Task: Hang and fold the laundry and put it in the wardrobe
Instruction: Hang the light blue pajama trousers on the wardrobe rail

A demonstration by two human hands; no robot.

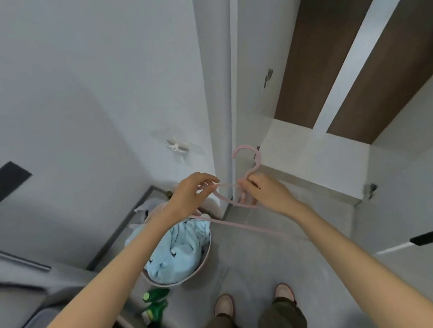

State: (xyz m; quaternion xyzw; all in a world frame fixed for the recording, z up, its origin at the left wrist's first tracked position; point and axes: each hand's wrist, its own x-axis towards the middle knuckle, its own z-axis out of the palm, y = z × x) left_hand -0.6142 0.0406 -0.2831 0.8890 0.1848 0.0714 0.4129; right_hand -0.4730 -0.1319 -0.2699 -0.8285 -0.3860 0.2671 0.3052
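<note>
Above the pink laundry basket [208, 253], which stands on the floor [254, 263] beside the open wardrobe [311, 153] and holds a light-blue garment [180, 247], both hands grip pink hangers [258, 158]. The left hand [191, 190] pinches a thin hanger arm between thumb and fingertips. The right hand [268, 193] curls round the neck below the hook.

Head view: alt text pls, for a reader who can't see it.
The left hand and right hand hold thin pink plastic hangers above a round pink basket of light blue laundry on the grey floor. An open white wardrobe stands ahead on the right.
</note>
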